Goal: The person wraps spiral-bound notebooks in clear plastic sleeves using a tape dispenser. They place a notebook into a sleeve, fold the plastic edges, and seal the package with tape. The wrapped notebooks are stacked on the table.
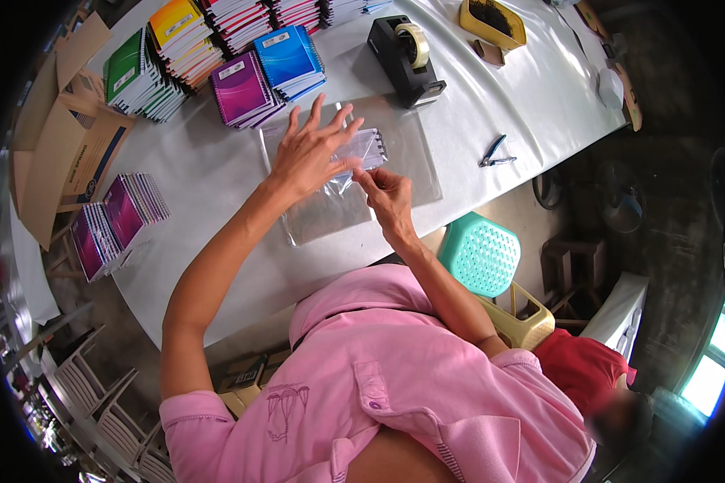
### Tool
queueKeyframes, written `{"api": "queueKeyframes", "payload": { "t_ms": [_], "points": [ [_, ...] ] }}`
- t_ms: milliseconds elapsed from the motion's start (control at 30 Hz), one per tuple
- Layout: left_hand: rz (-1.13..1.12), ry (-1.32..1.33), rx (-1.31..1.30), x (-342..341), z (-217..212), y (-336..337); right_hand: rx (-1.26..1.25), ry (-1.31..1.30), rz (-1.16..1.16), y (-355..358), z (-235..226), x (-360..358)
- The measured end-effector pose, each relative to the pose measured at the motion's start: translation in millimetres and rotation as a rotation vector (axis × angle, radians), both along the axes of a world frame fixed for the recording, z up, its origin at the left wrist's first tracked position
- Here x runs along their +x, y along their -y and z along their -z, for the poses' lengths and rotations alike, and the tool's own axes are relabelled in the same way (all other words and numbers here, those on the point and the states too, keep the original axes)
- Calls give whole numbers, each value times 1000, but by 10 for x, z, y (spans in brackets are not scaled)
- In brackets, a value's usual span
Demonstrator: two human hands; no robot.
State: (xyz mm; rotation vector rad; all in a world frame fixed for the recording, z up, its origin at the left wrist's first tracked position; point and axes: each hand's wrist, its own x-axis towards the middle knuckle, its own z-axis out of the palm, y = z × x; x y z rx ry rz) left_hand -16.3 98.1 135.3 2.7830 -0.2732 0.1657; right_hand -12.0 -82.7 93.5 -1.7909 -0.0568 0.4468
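Note:
A small spiral-bound notebook (pixel 368 147) with a pale face lies in clear plastic in front of me, its black coil on the right. Flat clear plastic bags (pixel 423 165) are spread beneath it on the table. My left hand (pixel 306 157) rests over the notebook with its fingers spread, and its thumb reaches toward my other hand. At the notebook's near edge, my right hand (pixel 389 197) is closed in a pinch on the clear plastic. The left hand covers part of the notebook.
Stacks of green (pixel 129 76), yellow (pixel 177 32), purple (pixel 242 84) and blue notebooks (pixel 290 60) stand behind. A black tape dispenser (pixel 403 68), yellow tub (pixel 495 24) and blue-handled nippers (pixel 495 153) lie right. More purple notebooks (pixel 125 213) and an open carton (pixel 76 153) are left; a turquoise stool (pixel 482 253) stands below.

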Motion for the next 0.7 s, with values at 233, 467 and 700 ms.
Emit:
{"api": "queueKeyframes", "payload": {
  "t_ms": [233, 467, 700],
  "points": [
    [17, -385, -39, 283, 45, -23, -225, 84, -275, 49, 456, 32],
    [-6, -424, -517, 363, -11, 152, 1295, -1024, -299, -271, 703, -222],
    [-299, -187, -1478, -582, 572, -31, 417, 73, -317, 99, -163, 657]
  ]
}}
